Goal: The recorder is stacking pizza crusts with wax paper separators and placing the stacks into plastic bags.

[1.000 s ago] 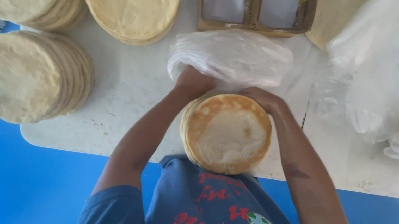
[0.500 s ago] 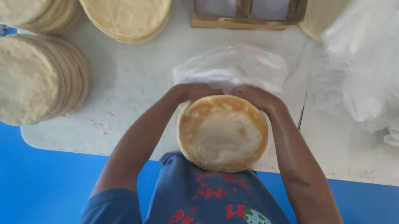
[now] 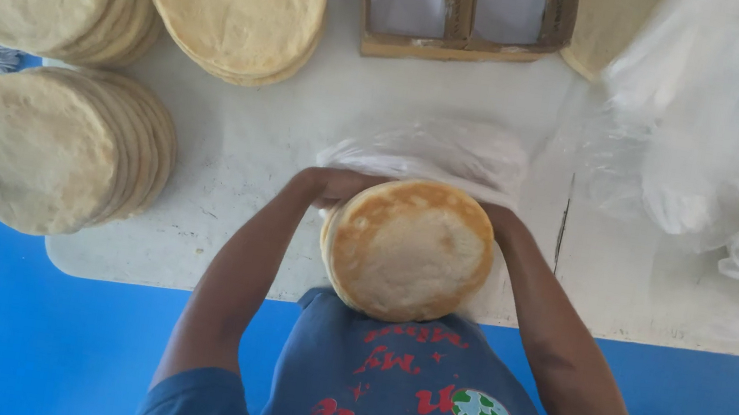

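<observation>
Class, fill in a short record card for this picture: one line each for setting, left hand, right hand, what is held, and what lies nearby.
Setting: white table, blue floor
Left hand: grips the left edge of the flatbread stack
Right hand: grips the stack's right edge
Behind the stack: clear plastic bag
Nearby: three flatbread piles, wooden frame, loose plastic bags

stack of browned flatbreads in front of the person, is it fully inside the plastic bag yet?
No. The stack of browned flatbreads shows bare and uncovered on top, with the clear plastic bag lying just beyond its far edge between both hands.
</observation>
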